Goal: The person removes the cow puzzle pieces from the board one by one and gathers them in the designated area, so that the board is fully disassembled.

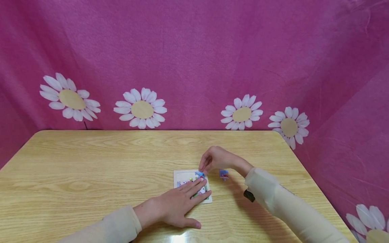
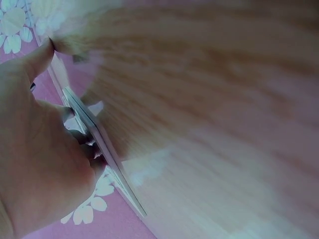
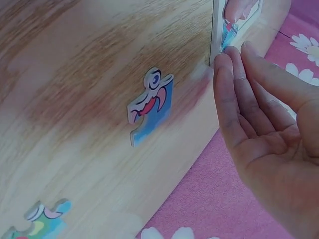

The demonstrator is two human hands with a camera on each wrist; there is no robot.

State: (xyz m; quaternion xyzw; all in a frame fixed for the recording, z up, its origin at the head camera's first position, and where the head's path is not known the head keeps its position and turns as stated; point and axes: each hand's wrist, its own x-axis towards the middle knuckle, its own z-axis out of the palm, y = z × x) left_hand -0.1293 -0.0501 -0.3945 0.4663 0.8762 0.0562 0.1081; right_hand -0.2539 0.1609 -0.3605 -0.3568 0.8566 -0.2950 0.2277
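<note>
A small framed jigsaw puzzle [image 1: 179,174] lies on the table, its picture partly covered by my left hand [image 1: 179,202]. The left hand lies flat, palm down, with fingers spread over the puzzle. In the left wrist view, the puzzle's thin edge [image 2: 107,144] runs along the fingers. My right hand [image 1: 215,158] reaches to the puzzle's top right corner, thumb and fingertips pinching at a blue puzzle piece [image 1: 199,174]. Only part of that piece shows past the fingertips. A loose blue piece [image 3: 162,107] with red and white shapes lies right of the frame.
Another loose piece [image 3: 42,221], blue, green and yellow, lies farther from the puzzle in the right wrist view. The wooden table [image 1: 91,162] reaches back to a pink curtain [image 1: 194,60] with white daisies. My right forearm [image 1: 291,202] crosses above the table's right side.
</note>
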